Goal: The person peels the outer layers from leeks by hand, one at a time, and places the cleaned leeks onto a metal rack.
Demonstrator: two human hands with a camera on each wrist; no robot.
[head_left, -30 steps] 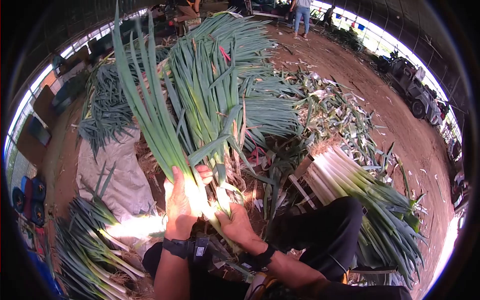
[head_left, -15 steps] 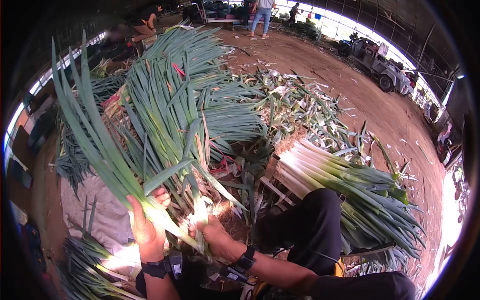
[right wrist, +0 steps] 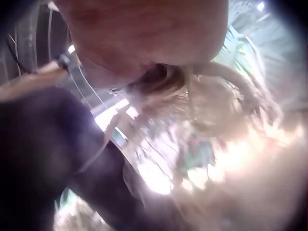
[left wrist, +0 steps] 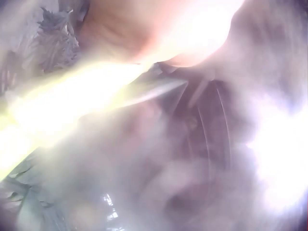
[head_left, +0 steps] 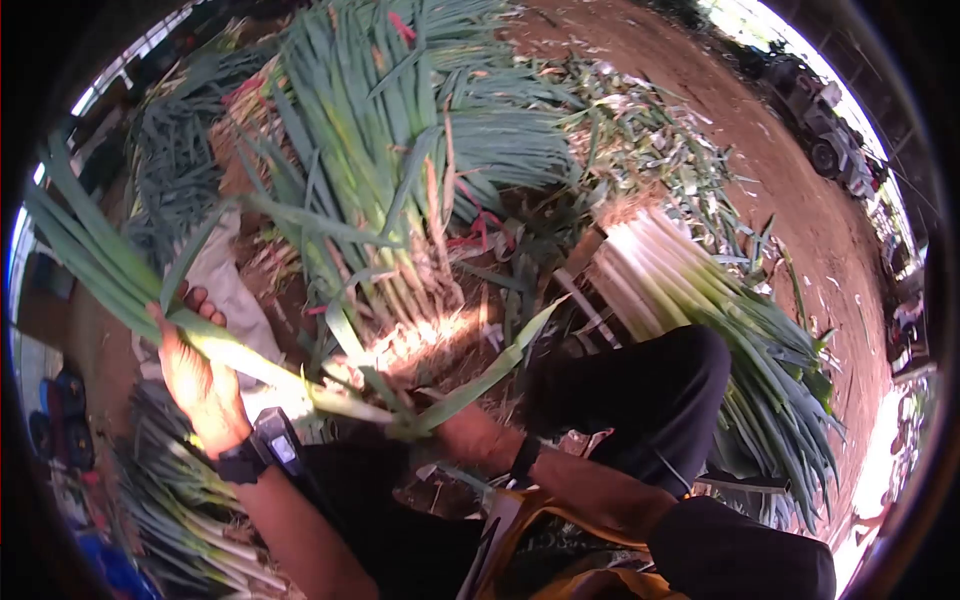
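Observation:
In the head view my left hand grips a long green onion around its pale green stalk, its dark leaves fanning to the upper left. The stalk slants down right to my right hand, whose fingers are curled at the stalk's lower end, partly in shadow. A loose peeled leaf sticks up beside that hand. The left wrist view shows the glaring stalk under the left hand. Blurred in the right wrist view, the right hand has dry, root-like strands below it.
A large heap of green onions lies ahead. Cleaned ones with white stalks rest at the right beside the knee. More onions lie at lower left, near a pale sack. Leaf scraps cover the ground behind.
The held onion has swung down to the left and lies flatter. My left hand has moved left, away from the right hand, and a leaf now stands out beside the right hand. The head view has shifted downward.

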